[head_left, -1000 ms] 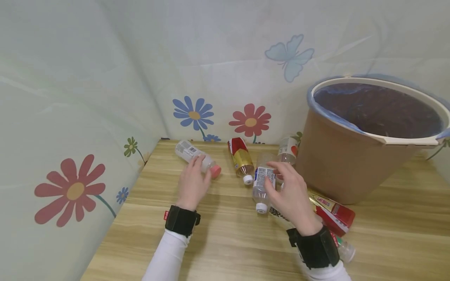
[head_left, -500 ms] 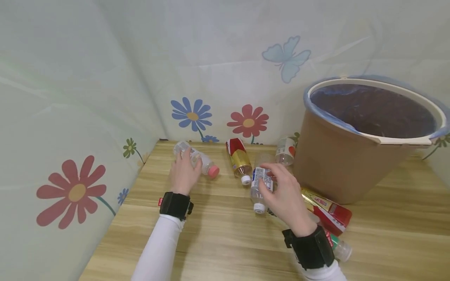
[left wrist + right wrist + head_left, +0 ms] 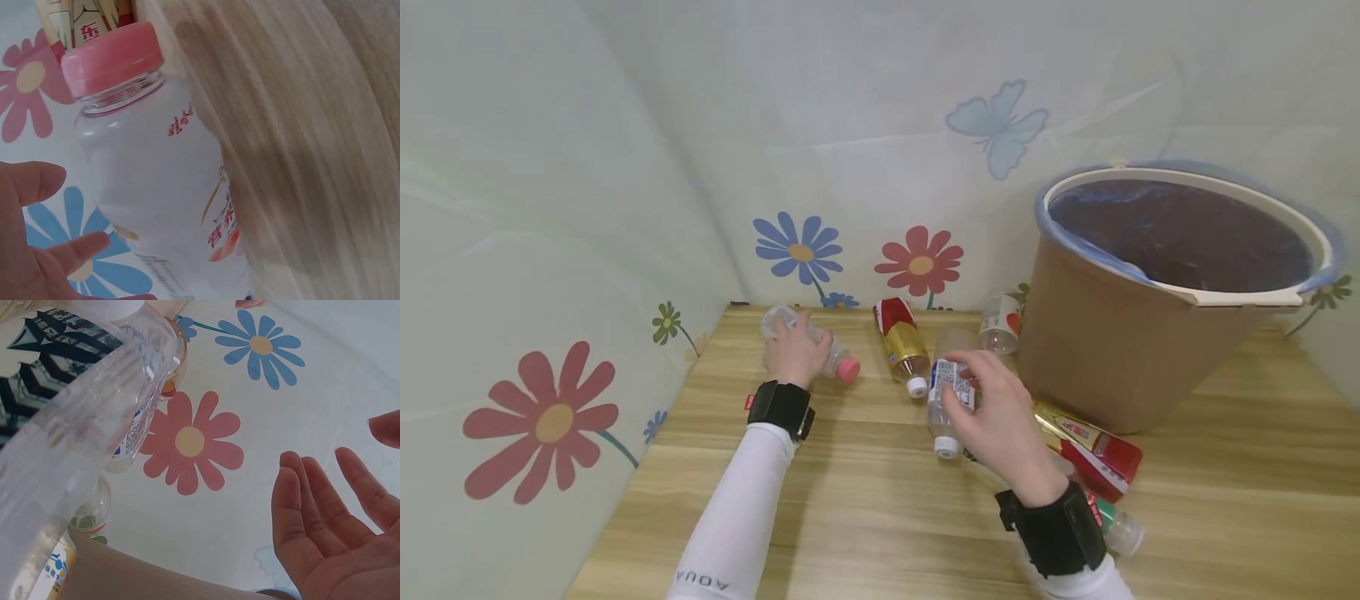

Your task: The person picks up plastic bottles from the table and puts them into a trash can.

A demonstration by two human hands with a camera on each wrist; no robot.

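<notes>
A bottle with a pink cap and pale label [image 3: 156, 181] lies on its side at the table's back left. My left hand [image 3: 793, 350] is over its middle, fingers spread; thumb and fingers stand apart beside the bottle in the left wrist view. On the right, my right hand [image 3: 1003, 417] hovers over a clear bottle with a white cap and barcode label [image 3: 942, 412], partly covering it in the head view. The right wrist view shows that hand [image 3: 337, 531] loosely bent, holding nothing. Between the hands lies a bottle with a red and gold label [image 3: 902, 346].
A brown bin [image 3: 1090, 350] with a blue liner stands at the back right. Beside it are a bottle with a red-dotted label [image 3: 1000, 323], a red and gold bottle [image 3: 1093, 462] and a green-labelled bottle [image 3: 1123, 532]. A flowered sheet [image 3: 850, 150] hangs behind the table.
My left hand has moved back and left from near the pink-capped bottle's cap end to over its middle. The right hand stays above the white-capped bottle. The head view has shifted slightly.
</notes>
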